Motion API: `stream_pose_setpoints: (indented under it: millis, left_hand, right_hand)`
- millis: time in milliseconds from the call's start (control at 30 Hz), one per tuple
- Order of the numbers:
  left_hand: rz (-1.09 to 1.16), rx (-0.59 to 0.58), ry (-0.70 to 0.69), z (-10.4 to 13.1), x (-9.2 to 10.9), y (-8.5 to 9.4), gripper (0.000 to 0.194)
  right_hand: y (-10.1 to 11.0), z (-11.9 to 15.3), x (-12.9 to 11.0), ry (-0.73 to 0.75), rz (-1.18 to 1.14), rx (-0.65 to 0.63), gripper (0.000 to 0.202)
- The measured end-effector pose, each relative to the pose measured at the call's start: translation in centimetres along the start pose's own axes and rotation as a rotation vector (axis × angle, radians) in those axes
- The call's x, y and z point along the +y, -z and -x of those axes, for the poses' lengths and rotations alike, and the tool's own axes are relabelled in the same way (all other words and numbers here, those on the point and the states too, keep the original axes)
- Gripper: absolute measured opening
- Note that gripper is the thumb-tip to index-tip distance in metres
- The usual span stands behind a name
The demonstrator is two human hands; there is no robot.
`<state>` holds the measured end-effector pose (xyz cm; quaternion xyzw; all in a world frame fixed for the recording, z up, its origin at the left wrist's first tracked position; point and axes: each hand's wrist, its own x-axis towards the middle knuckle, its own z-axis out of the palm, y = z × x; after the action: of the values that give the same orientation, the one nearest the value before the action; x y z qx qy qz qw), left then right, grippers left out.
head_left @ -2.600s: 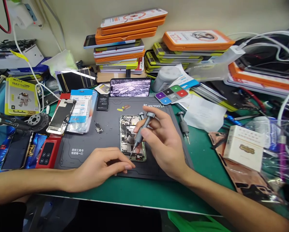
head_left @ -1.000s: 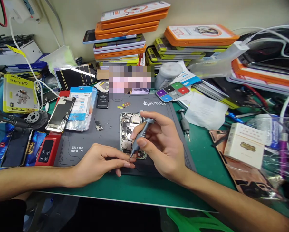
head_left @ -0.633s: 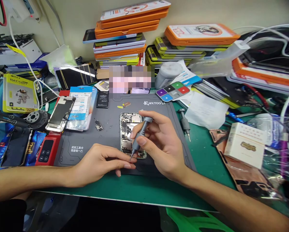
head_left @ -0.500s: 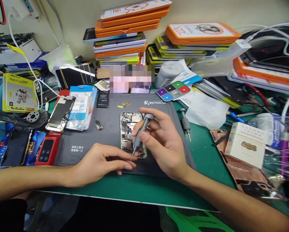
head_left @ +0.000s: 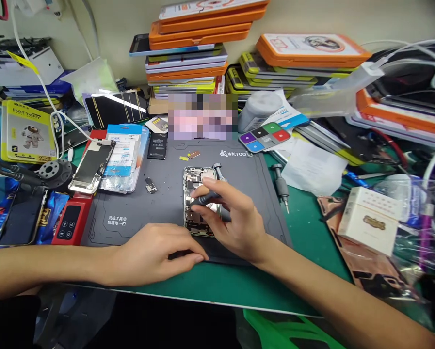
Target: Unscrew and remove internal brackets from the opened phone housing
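Observation:
An opened phone (head_left: 197,182) with its insides exposed lies on the dark grey work mat (head_left: 130,203). My right hand (head_left: 232,220) holds a grey precision screwdriver (head_left: 206,198) almost flat across the phone's middle, tip pointing left. My left hand (head_left: 155,254) rests palm-down on the mat's front edge just below the phone, fingers loosely curled, holding nothing I can see. A second screwdriver handle (head_left: 217,170) lies beside the phone's top right corner.
A third screwdriver (head_left: 281,186) lies on the green mat to the right. A detached screen (head_left: 91,165), a small part (head_left: 151,184), a red box (head_left: 70,223) and packets sit left. Stacked orange cases (head_left: 199,43) line the wall. A white box (head_left: 370,218) and cables crowd the right.
My right hand lowered the screwdriver from steeply upright at the phone's lower end to nearly flat over its middle. My left hand slid slightly down and flattened. The view shifted a little.

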<state>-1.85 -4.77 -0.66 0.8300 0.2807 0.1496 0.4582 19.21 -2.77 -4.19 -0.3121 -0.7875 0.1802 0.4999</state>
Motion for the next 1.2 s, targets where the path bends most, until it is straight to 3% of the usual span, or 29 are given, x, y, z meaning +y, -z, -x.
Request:
stream_pose_setpoints:
  millis: [933,1033,1200]
  left_hand:
    - [-0.089,0.008,-0.084,0.2,-0.4,-0.5,0.017]
    - [-0.059,0.008,-0.065,0.1,-0.3,-0.3,0.022]
    - [0.104,0.003,0.045,-0.2,0.1,0.2,0.031]
  right_hand:
    - [-0.1,0.0,0.2,0.01,0.005,-0.024,0.074]
    - [0.0,-0.2,-0.3,-0.067,-0.09,0.051,0.069]
    - [0.5,-1.2,-1.9,-0.339,-0.39,0.212,0.049]
